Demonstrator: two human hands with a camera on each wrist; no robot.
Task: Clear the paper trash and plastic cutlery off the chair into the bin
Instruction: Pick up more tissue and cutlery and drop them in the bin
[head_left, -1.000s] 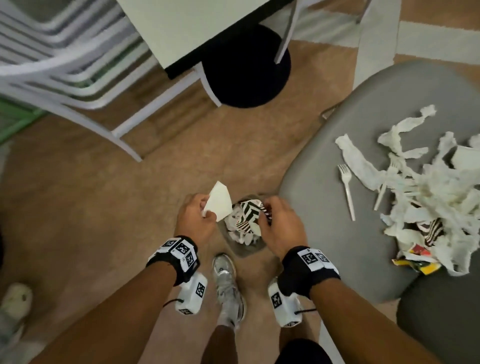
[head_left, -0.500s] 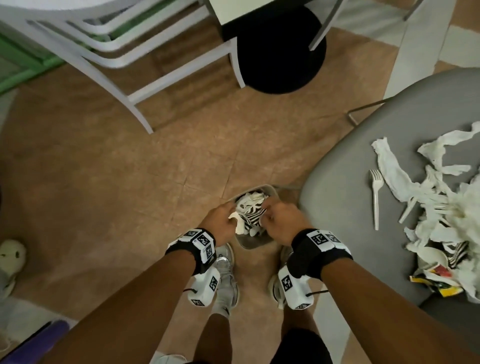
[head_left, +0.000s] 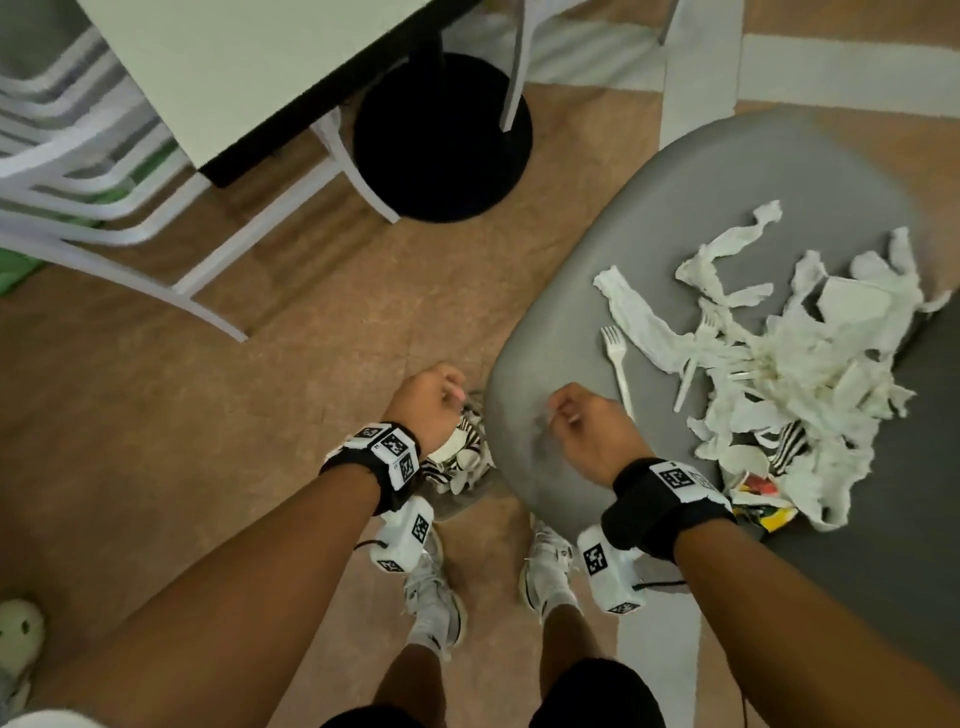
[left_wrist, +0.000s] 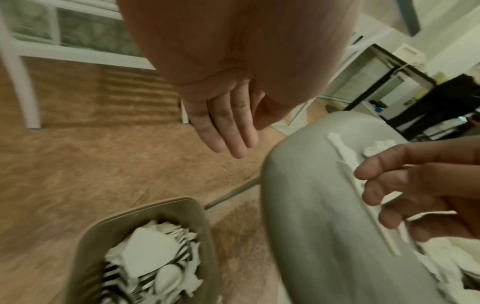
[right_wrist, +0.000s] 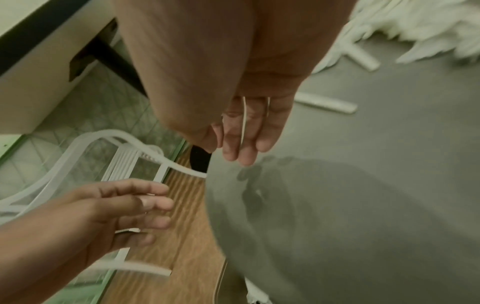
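A grey chair seat (head_left: 675, 208) carries a heap of torn white paper (head_left: 789, 364), a striped scrap (head_left: 789, 447) and a colourful wrapper (head_left: 763, 499). A white plastic fork (head_left: 618, 364) lies on the seat left of the heap, and more cutlery handles (right_wrist: 324, 105) show near it. The brown bin (left_wrist: 145, 207) stands on the floor beside the seat, holding white and striped paper. My left hand (head_left: 431, 397) hovers over the bin, fingers (left_wrist: 228, 131) straight and empty. My right hand (head_left: 582, 426) is above the seat's near-left edge, just short of the fork, empty with relaxed fingers (right_wrist: 246, 133).
A white table on a round black base (head_left: 441, 140) stands beyond the bin. White chair frames (head_left: 104, 218) fill the far left. My feet in white shoes (head_left: 431, 587) are just behind the bin. A darker grey seat (head_left: 883, 545) adjoins the chair at right.
The left hand dropped its white paper piece into the bin. Both hands have come up out of the bin, and the right hand has moved right over the chair seat.
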